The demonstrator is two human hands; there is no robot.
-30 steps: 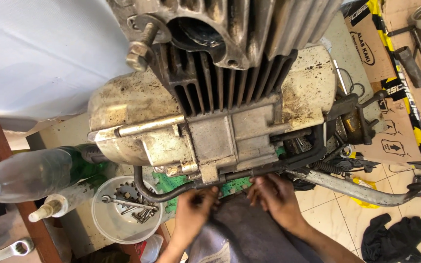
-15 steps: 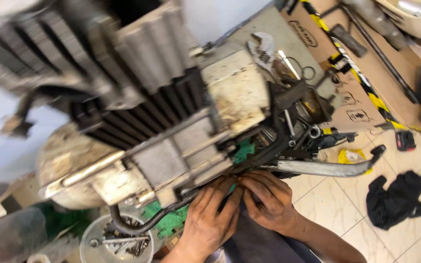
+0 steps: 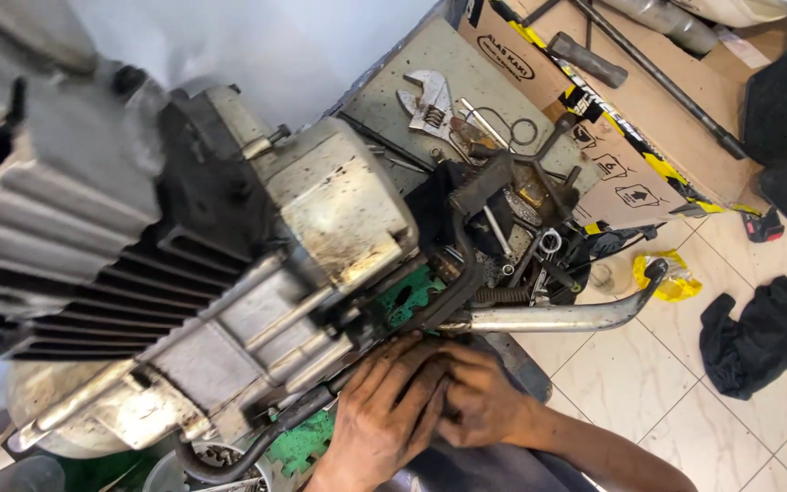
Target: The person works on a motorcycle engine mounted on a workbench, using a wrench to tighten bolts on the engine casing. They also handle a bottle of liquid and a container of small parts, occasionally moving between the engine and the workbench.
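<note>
Pressing both hands together just under the engine [image 3: 229, 273]: left hand [image 3: 384, 410] curled over the right hand [image 3: 475, 401], grips impossible to tell. Lying just above, touching fingertips, black bent rod [image 3: 393, 351] running lower-left to upper-right.

Pale tiled floor [image 3: 649, 383], flattened cardboard [image 3: 658, 100]

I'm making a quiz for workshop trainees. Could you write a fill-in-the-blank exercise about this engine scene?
1. Both greasy hands, the left hand and right hand, press together under the finned ____.
2. On the grey board beyond it lies an adjustable ____.
3. The crumpled cloth on the tiled floor is ____ in colour.
4. A chrome lever sticks out toward the ____ bag on the floor.

Missing words: engine; wrench; black; yellow
</note>
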